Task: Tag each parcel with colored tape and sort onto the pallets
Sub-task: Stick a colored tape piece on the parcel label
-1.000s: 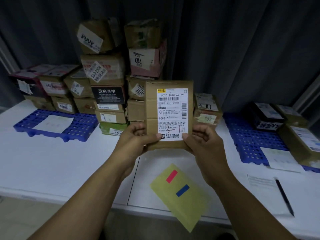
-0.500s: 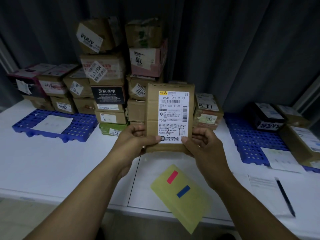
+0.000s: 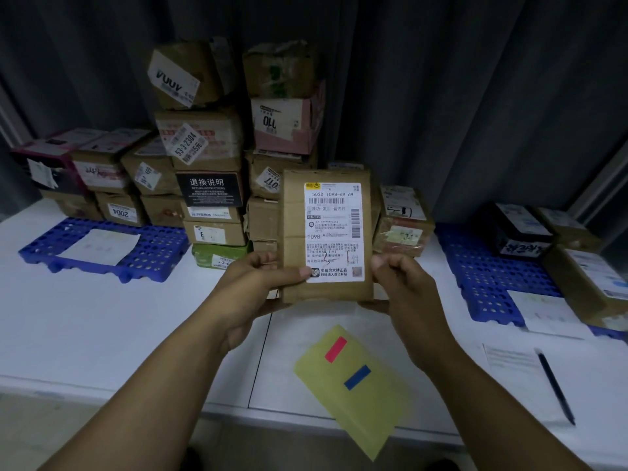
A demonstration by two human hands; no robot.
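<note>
left hand and right hand grip parcel upright by its lower edge, above tabletop centre

Dim room, the white table catching most of the light.

The parcel held up at the middle is the sharpest thing here, its label print crisp and evenly white. Below the parcel the table is the brightest surface, lit flatly with only faint, soft shadows. Above and behind the parcel the curtain sinks into murky grey, and the stacked boxes just left of it look grainy. Far left and far right of the parcel the table edge bows and detail smears, as a wide lens does.
</note>
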